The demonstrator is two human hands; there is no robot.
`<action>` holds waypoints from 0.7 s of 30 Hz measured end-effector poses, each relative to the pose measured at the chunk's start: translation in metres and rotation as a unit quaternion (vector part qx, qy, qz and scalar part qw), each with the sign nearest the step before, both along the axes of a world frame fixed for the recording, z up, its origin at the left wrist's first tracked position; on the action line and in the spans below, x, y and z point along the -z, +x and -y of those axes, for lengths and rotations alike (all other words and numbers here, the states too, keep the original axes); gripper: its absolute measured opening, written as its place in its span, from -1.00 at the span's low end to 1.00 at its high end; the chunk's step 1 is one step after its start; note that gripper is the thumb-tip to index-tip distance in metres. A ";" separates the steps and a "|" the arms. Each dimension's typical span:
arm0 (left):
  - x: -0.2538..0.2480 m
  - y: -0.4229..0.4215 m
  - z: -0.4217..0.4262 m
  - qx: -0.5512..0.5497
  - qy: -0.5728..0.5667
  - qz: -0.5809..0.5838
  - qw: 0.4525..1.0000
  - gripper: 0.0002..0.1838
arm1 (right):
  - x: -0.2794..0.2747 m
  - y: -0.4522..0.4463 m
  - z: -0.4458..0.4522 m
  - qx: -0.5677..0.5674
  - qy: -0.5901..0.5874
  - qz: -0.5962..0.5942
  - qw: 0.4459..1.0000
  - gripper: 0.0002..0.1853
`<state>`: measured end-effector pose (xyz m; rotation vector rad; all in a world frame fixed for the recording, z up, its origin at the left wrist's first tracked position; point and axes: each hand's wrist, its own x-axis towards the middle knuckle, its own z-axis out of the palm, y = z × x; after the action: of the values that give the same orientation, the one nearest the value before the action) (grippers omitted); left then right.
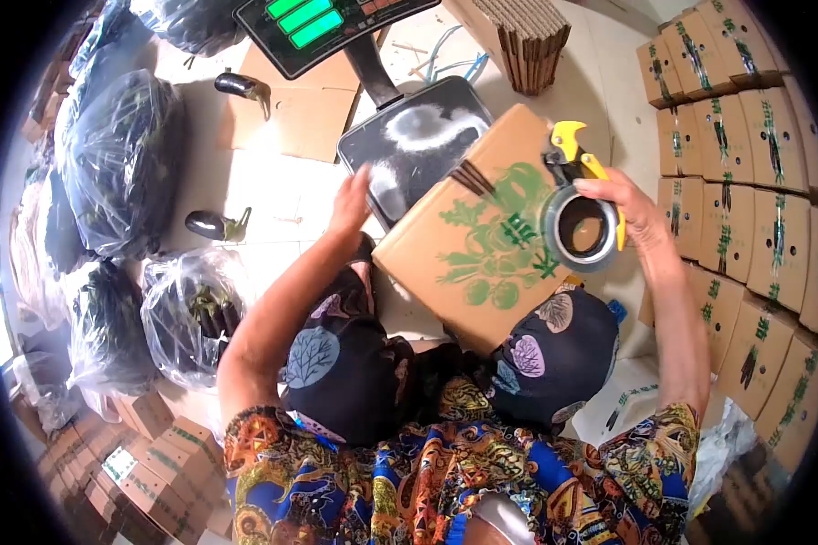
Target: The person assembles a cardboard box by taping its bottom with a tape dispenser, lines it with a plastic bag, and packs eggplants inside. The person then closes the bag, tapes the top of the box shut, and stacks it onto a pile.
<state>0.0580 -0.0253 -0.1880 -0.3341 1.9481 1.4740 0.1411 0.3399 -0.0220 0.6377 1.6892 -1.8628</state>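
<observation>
In the head view my right hand [629, 211] is wrapped round a tape dispenser [569, 143] with yellow parts and a roll of clear tape. The dispenser is over the right end of a cardboard box [482, 245] printed with green vegetables, which lies tilted by my knees. My left hand [351, 205] is near the left edge of a black scale platform [418, 136], left of the box. Its fingers are blurred and partly hidden. The box's upper edge overlaps the platform. A scale display [314, 32] with green digits stands above.
Stacked boxes [723, 136] line the right side. Bags of eggplants [123, 163] fill the left. Two loose eggplants, one upper [236, 85] and one lower [211, 225], lie on the floor. Folded cardboard [518, 45] stands at the top, and more boxes [168, 472] are at lower left.
</observation>
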 end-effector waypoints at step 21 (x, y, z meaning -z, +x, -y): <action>-0.075 -0.067 -0.013 -0.107 0.173 -0.134 0.970 -0.44 | -0.008 0.043 -0.008 0.233 -0.230 -0.076 0.942 -0.33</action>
<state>-0.0095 -0.0118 -0.1127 -0.2005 1.8510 2.0547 0.1841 0.3484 -0.0135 0.7527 1.1732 -2.5900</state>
